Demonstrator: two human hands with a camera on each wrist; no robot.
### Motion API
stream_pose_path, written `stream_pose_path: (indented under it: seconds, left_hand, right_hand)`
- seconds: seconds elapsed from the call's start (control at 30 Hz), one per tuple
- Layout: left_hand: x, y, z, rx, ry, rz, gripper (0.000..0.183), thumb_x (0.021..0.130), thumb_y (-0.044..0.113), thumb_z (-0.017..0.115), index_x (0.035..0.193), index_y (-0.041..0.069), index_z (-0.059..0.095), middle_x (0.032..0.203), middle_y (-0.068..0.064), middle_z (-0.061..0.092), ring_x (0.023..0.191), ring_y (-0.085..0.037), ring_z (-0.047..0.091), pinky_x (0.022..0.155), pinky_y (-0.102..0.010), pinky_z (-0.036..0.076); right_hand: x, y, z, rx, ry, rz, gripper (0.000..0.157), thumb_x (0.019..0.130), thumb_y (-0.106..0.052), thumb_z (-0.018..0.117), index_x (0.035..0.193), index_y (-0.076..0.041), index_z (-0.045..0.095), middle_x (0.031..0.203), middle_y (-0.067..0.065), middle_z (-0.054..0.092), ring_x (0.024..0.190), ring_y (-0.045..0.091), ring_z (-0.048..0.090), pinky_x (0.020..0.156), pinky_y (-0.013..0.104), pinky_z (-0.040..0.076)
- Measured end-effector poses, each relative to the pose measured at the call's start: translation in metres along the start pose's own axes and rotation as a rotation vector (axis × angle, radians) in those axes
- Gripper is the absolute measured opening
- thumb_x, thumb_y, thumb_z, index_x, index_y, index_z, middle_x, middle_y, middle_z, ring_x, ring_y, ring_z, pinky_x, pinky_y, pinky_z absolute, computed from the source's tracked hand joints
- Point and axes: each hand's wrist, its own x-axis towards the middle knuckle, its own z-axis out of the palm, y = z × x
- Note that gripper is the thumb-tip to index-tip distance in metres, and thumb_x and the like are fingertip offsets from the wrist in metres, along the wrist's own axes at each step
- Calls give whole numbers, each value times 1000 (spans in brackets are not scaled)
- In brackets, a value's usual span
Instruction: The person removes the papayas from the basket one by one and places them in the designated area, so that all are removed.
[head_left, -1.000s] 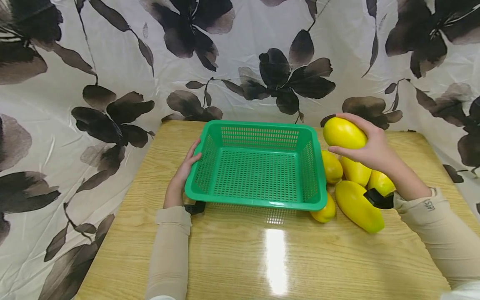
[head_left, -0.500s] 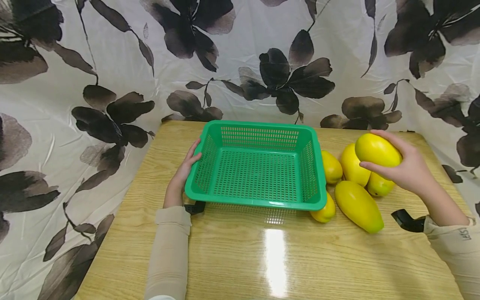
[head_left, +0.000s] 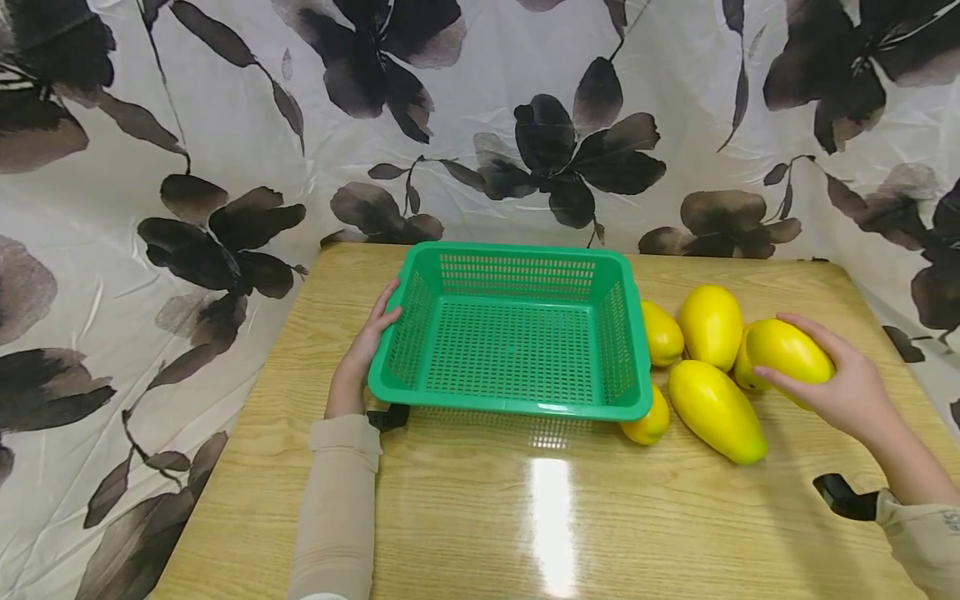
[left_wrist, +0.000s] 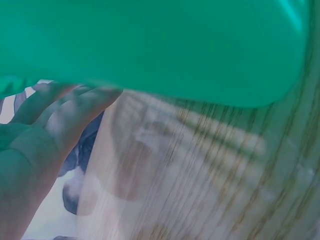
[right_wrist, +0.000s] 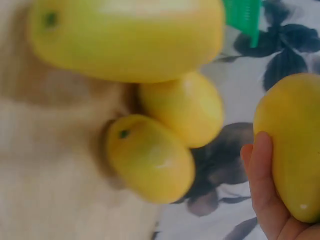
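A green plastic basket (head_left: 510,405) with slotted walls stands on the table. My left hand (head_left: 362,343) holds its left side, the thumb at the rim and the fingers along the outside; in the left wrist view those fingers pass under the basket's rim. My right hand (head_left: 847,379) grips a yellow mango (head_left: 789,350) between thumb and fingers, at the right of the mango group. That mango (right_wrist: 295,150) also shows in the right wrist view. Around it lie a large mango (head_left: 716,412) with a greenish tip, an upright-looking mango (head_left: 711,325) and a partly hidden mango (head_left: 744,367).
Against the basket's right wall rests a mango (head_left: 662,333), and another mango (head_left: 648,421) sits partly under its front right corner. The wooden table (head_left: 465,508) ends at a floral cloth (head_left: 450,108) behind. Black wrist cameras (head_left: 846,497) extend from the sleeves.
My right hand has carried its mango from beside the basket's right rim to the right and nearer, lower over the group. The left hand and basket have stayed in place.
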Motion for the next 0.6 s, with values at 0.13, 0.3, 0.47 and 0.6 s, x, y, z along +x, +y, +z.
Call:
stream_pose_path:
  seconds: [0.13, 0.3, 0.47, 0.6]
  left_hand:
    - [0, 1, 1, 9, 0, -1, 56, 100, 19, 31, 149, 19, 5, 153, -1, -6, 136, -27, 5, 107, -46, 11]
    - [-1, 1, 0, -7, -3, -5, 55, 100, 19, 31, 149, 18, 5, 153, -2, -5, 136, -27, 8, 107, -46, 13]
    - [1, 0, 0, -18, -6, -2, 55, 100, 18, 30, 149, 18, 4, 153, -2, -5, 135, -28, 9, 106, -45, 14]
    - [1, 0, 0, -21, -8, 1, 55, 100, 18, 30, 149, 18, 4, 153, -2, -5, 135, -28, 9, 106, -46, 13]
  right_hand:
    - [-7, 15, 8, 2, -28, 23, 74, 79, -29, 71, 142, -16, 34, 135, 30, 37, 101, 42, 42, 64, 35, 35]
    - [-13, 28, 16, 6, -53, 41, 75, 81, -31, 69, 142, -11, 32, 137, 33, 31, 108, 53, 37, 71, 53, 35]
    - [-19, 35, 22, 17, -66, 61, 75, 82, -32, 68, 143, -10, 30, 140, 32, 27, 113, 58, 31, 76, 62, 30]
    - [-24, 40, 28, 32, -79, 79, 75, 83, -33, 67, 143, -10, 30, 138, 33, 28, 113, 58, 31, 78, 63, 29]
